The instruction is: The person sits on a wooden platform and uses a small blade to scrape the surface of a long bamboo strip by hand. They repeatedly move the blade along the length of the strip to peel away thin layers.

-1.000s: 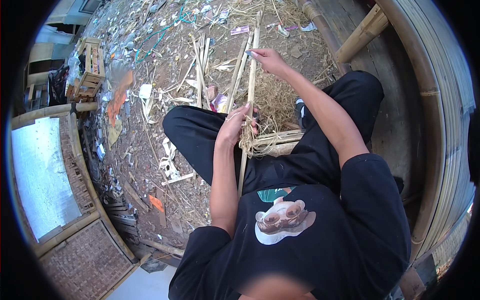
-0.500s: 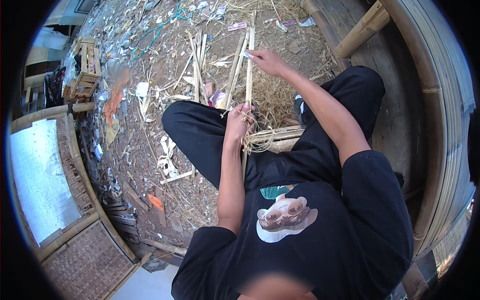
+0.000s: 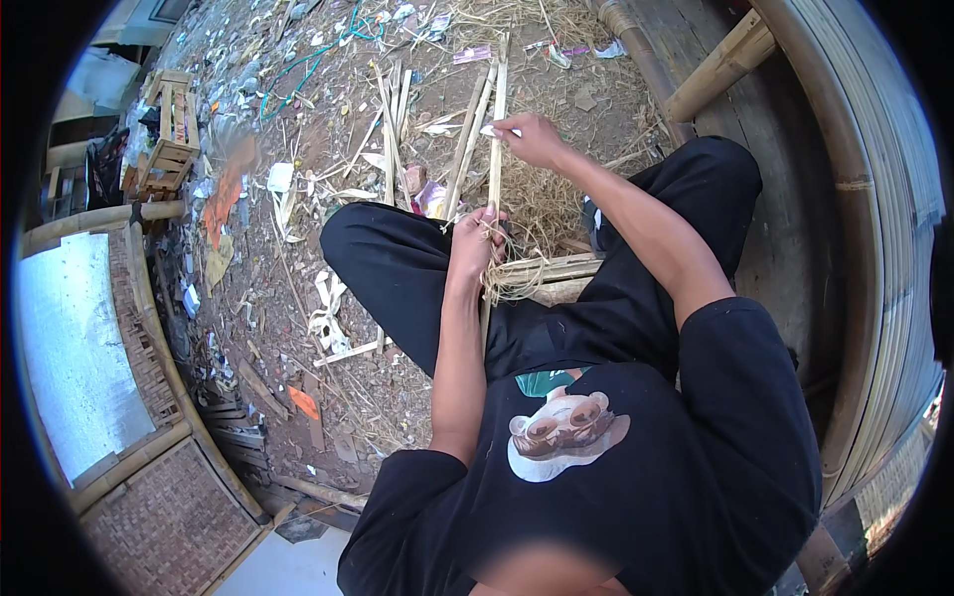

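A long, pale bamboo strip (image 3: 496, 179) stands upright in front of me, pointing away from my lap. My left hand (image 3: 477, 241) is closed around its lower part, with thin curly bamboo shavings (image 3: 517, 280) at the fingers and wrist. Higher on the strip, my right hand (image 3: 534, 141) is closed in a pinch on a small whitish, blade-like piece (image 3: 488, 130), which lies against the strip; its exact kind is too small to make out. Between my legs rests a split bamboo piece (image 3: 552, 266), set crosswise just right of my left hand.
More bamboo strips (image 3: 467, 149) lie left of the held one, and another bundle (image 3: 393, 129) beyond. A heap of fine shavings (image 3: 545, 204) covers the ground before me. A wooden crate (image 3: 174, 129) stands far left. Bamboo railing (image 3: 850, 189) runs along the right.
My right hand has slid down the strip, closer to my left hand, with the whitish piece still pinched. The left hand keeps its hold in nearly the same place.
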